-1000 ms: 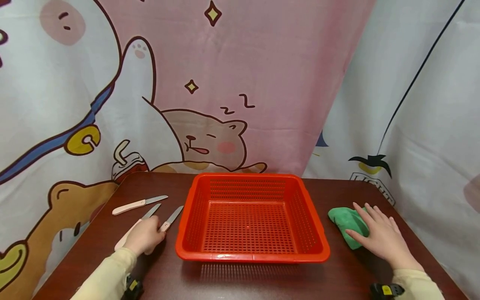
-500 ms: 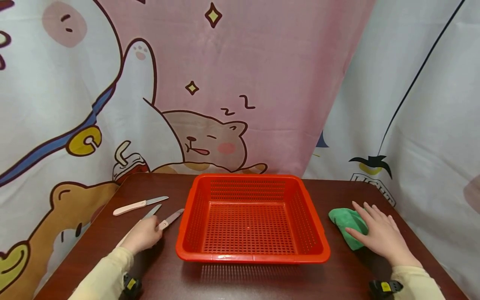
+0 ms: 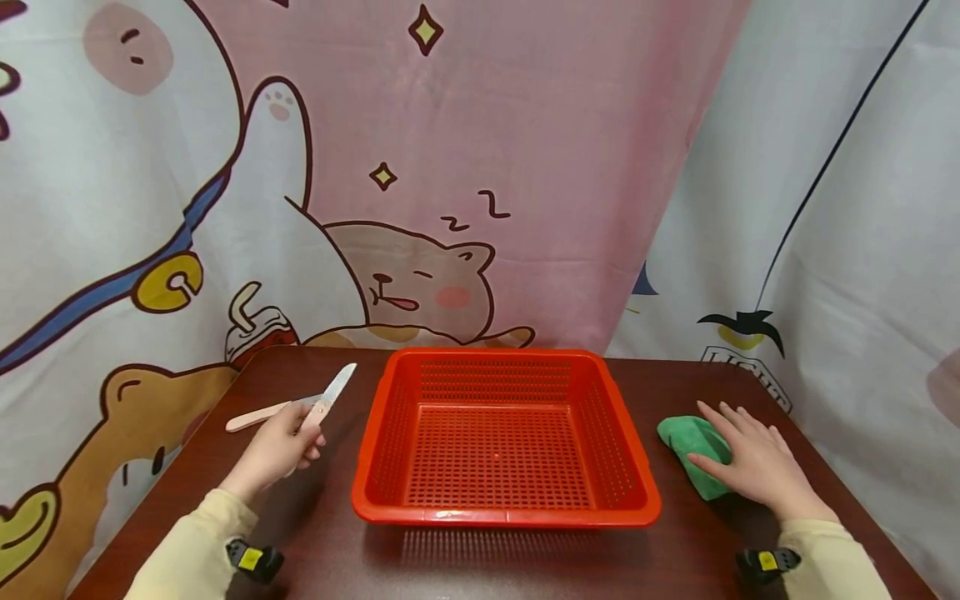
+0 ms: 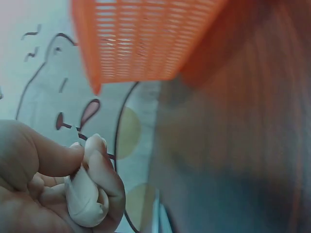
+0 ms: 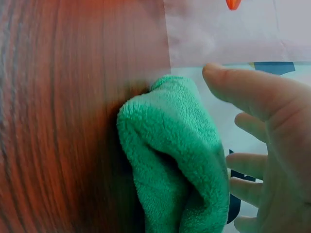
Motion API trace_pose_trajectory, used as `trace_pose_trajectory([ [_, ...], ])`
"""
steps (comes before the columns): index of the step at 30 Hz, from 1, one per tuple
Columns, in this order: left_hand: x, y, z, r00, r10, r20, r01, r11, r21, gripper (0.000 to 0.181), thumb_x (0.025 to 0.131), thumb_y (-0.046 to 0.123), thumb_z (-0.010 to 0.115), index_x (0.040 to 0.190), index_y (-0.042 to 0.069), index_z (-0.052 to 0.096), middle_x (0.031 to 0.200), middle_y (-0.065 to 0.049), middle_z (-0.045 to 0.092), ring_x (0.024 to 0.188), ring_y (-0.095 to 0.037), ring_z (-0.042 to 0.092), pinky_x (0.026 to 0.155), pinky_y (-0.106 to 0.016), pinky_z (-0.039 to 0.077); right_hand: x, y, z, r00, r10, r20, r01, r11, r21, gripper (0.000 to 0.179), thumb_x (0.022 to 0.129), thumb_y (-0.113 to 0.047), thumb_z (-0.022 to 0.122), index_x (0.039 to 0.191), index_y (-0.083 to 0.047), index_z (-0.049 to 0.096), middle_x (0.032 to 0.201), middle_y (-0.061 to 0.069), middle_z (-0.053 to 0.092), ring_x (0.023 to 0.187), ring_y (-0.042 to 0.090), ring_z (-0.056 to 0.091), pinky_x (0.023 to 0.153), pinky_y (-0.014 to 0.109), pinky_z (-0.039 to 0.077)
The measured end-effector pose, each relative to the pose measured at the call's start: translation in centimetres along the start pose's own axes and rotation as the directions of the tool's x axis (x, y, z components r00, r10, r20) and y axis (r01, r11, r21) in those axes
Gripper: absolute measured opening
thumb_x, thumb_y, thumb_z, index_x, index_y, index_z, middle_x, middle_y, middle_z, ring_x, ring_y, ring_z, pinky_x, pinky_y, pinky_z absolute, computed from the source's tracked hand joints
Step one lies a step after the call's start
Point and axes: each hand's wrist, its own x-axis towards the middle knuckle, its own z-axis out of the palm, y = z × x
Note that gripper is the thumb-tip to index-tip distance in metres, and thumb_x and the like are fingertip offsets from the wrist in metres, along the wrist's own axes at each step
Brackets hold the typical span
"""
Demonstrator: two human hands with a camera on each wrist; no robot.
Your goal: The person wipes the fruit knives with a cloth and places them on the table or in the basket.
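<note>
My left hand (image 3: 281,446) grips the pale pink handle of a paring knife (image 3: 334,388), its blade pointing up and away. The left wrist view shows the handle's butt (image 4: 88,206) inside the curled fingers. A second knife (image 3: 258,416) lies on the table behind this hand, its blade partly covered. Two thin blade-like shapes (image 4: 164,219) show at the bottom of the left wrist view; another knife may be hidden by my hand. My right hand (image 3: 761,467), fingers spread, is over the side of a bunched green cloth (image 5: 177,155); contact cannot be told.
A red perforated plastic basket (image 3: 506,518) stands in the middle of the dark brown table (image 3: 510,567), between the hands. A cartoon-printed curtain (image 3: 562,167) hangs right behind the table's back edge.
My left hand has lifted the knife that lay nearest the basket and moved slightly left with it, turning its blade upward. The right hand has shifted slightly; the cloth stays put.
</note>
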Motion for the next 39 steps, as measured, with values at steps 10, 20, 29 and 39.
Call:
trace_pose_trajectory([
  [10,-0.6,2.6,-1.2,0.996,0.089,0.027,-0.081,0.976,-0.2,0.03,0.101,-0.002,0.049,0.126,-0.012,0.036,0.085,-0.013,0.06,0.065,-0.014,0.059,0.058,-0.029,0.054,0.1,0.7,0.4,0.995,0.031,0.097,-0.03,0.999,-0.012,0.092,0.082,-0.059,0.071,0.149,-0.004,0.039,0.142,0.041,0.035,0.126,0.065,0.03,0.094,0.08,0.021],
  [20,-0.9,4.2,-0.7,0.989,0.14,0.047,-0.122,0.956,-0.268,0.031,0.101,-0.001,0.05,0.126,-0.013,0.037,0.086,-0.013,0.061,0.063,-0.013,0.058,0.055,-0.027,0.053,0.3,1.4,0.9,0.993,0.013,0.118,-0.01,1.0,-0.028,0.088,0.081,-0.057,0.073,0.142,-0.001,0.045,0.133,0.038,0.046,0.112,0.061,0.046,0.082,0.074,0.04],
  [29,-1.2,6.1,0.3,0.988,0.149,0.034,-0.132,0.942,-0.309,0.034,0.101,-0.001,0.052,0.128,-0.013,0.037,0.087,-0.013,0.061,0.063,-0.015,0.058,0.055,-0.027,0.053,0.2,0.7,0.7,0.99,0.038,0.135,-0.031,0.998,-0.058,0.082,0.079,-0.052,0.077,0.141,-0.007,0.049,0.124,0.031,0.053,0.1,0.054,0.051,0.069,0.067,0.048],
  [39,-1.2,8.2,2.1,0.984,0.173,0.047,-0.147,0.929,-0.339,0.03,0.101,-0.001,0.052,0.126,-0.011,0.04,0.091,-0.025,0.06,0.065,-0.016,0.058,0.055,-0.025,0.052,0.1,-0.2,0.5,0.991,0.064,0.119,-0.057,0.996,-0.063,0.07,0.078,-0.035,0.082,0.138,-0.012,0.054,0.118,0.027,0.059,0.096,0.048,0.054,0.068,0.064,0.049],
])
